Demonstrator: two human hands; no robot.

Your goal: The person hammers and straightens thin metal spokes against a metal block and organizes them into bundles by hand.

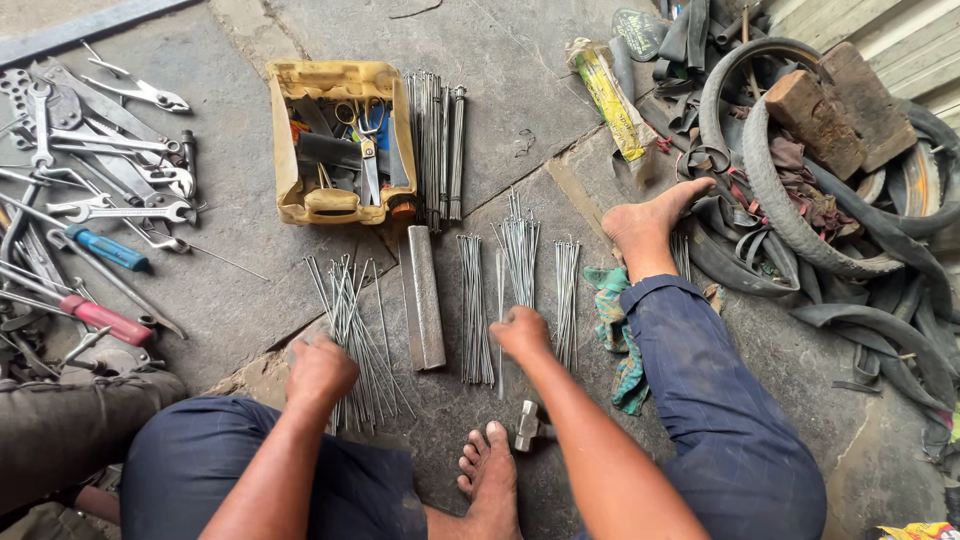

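Two bare hands work over bundles of thin steel spokes laid out on a stone floor (560, 90), and a flat metal bar (423, 297) lying lengthwise among them serves as the landmark. Left of the bar, the left hand (320, 371) is closed, fingers together, on top of a loose, crossed pile of spokes (352, 322); whether it grips any single spoke cannot be told. Right of the bar lie three neater bundles side by side: a first bundle (475, 305) just beside the bar, a second bundle (519, 255) set a little higher, and a third bundle (566, 295) farthest right. The right hand (520, 331) is curled shut on the lower ends of the second bundle. Above the bar, a fifth, darker bundle of longer rods (437, 145) lies along the right wall of one yellow plastic tray (335, 75), which holds scissors and other small tools. Below the bar, one small hammer (527, 425) rests on the floor next to a bare foot (490, 475); a second bare foot (648, 222) is stretched out well to the right of the bar. Far left of the bar lies a spread of wrenches, too many and too overlapped to count, with one blue-handled screwdriver (108, 249) and one red-handled screwdriver (103, 319). Far right of the bar is a heap of old tyres (800, 225) and inner tubes, with two wooden blocks (835, 110) on top.
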